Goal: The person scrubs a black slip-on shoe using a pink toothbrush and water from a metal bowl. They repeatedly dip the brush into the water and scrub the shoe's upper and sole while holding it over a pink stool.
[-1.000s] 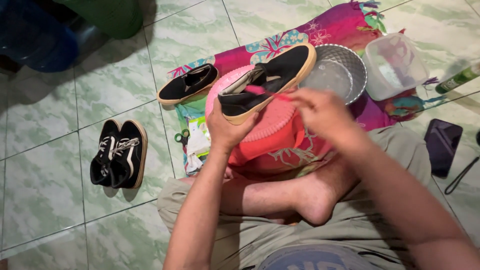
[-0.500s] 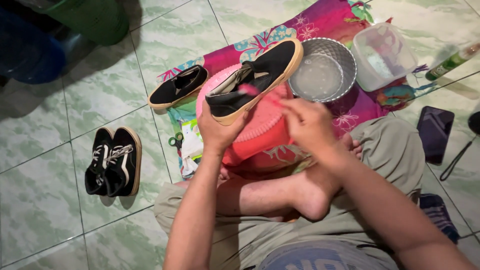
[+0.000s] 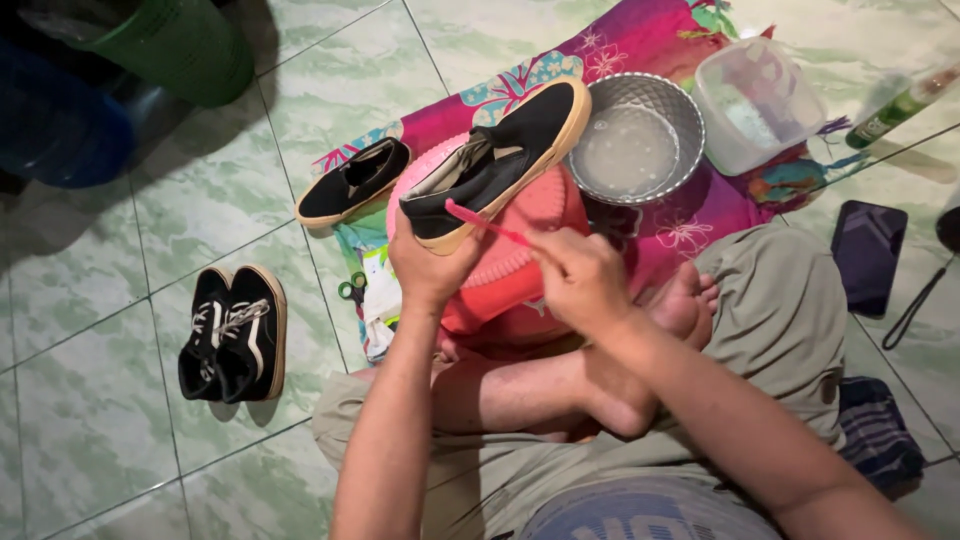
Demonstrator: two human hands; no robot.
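- Your left hand (image 3: 428, 262) is curled up around the heel end of a black canvas slip-on shoe with a tan rubber sole (image 3: 497, 165); the fingers are wrapped under and behind the heel, closed on it, and the thumb side faces you.
- You hold that shoe tilted, toe pointing away from you and to the right, above a round pink plastic basin (image 3: 512, 262) that sits between your knees on a magenta flowered cloth (image 3: 640, 45).
- Your right hand (image 3: 578, 278) is pinched shut around the handle of a thin pink toothbrush (image 3: 484, 222); the fingers are bunched together on the handle's near end.
- The brush runs left and slightly up from that hand, and its head touches the shoe's side near the heel, just above your left hand.
- The matching black slip-on shoe (image 3: 352, 183) lies on the cloth's left edge, well apart from both hands.
- A round metal bowl holding cloudy water (image 3: 634, 138) stands just beyond the held shoe's toe, with a clear square plastic tub (image 3: 756, 103) beside it on the right.
- A pair of black lace-up sneakers with white trim (image 3: 233, 333) rests on the green tiled floor (image 3: 90, 400) to your left.
- A dark phone (image 3: 868, 254) lies on the floor past your right knee.
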